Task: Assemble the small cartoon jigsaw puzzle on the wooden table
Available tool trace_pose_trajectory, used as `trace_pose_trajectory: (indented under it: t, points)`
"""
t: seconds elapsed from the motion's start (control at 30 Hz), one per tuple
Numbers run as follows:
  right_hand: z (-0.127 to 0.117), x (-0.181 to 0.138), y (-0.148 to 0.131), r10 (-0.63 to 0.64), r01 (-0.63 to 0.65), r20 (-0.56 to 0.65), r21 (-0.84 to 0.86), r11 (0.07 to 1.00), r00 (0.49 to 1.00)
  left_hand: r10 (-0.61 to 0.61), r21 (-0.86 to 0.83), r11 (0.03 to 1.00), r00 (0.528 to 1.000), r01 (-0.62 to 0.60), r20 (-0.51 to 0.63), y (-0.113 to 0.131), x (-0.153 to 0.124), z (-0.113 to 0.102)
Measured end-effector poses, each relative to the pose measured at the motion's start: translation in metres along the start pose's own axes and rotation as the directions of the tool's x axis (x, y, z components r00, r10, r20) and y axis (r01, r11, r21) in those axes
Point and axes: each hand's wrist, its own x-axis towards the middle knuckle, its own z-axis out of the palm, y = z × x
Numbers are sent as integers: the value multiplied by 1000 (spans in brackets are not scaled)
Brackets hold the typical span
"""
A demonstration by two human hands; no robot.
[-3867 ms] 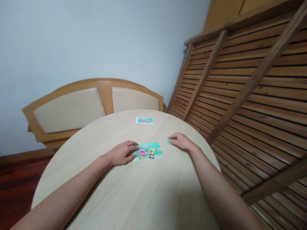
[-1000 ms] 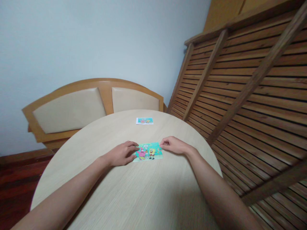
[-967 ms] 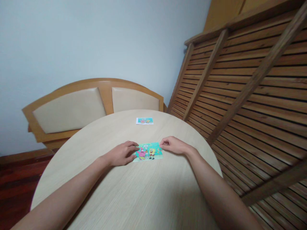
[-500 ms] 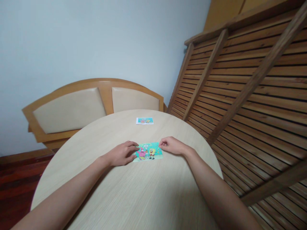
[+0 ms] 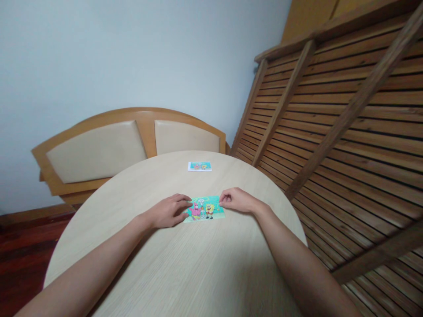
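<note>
A small, colourful cartoon jigsaw puzzle (image 5: 206, 209) lies flat on a round pale wooden table (image 5: 198, 268). My left hand (image 5: 167, 212) rests on the table with its fingers laid loosely against the puzzle's left edge. My right hand (image 5: 236, 200) is curled in a pinch, with its fingertips at the puzzle's upper right corner. The teal puzzle piece it carried earlier is hidden under those fingers.
A small card with the same cartoon picture (image 5: 199, 166) lies farther back on the table. Behind the table stands a wooden bench with cream padded backs (image 5: 99, 149). A slatted wooden panel (image 5: 346, 132) leans close along the table's right side.
About four seconds ago my right hand pinched a teal piece to the right of the puzzle. It has since moved left to the puzzle's upper right corner. My left hand has stayed put.
</note>
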Motion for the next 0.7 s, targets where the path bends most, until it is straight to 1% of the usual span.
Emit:
trace_pose_trajectory:
  t: [0.1,0.27,0.57,0.7]
  points:
    - [2,0,0,1,-1,10,9,1000,1000,4,10,1000,1000,-4,9,1,0,0]
    - [3,1,-3,10,-11,-20,-47,999,1000,1,15,1000,1000,-1,6,0,0,1]
    - [4,1,-3,21,-25,-48,-85,996,999,-13,20,1000,1000,13,18,2,1,-2]
    - [4,1,-1,19,-22,-36,-84,996,999,-10,12,1000,1000,10,10,3,1,-2]
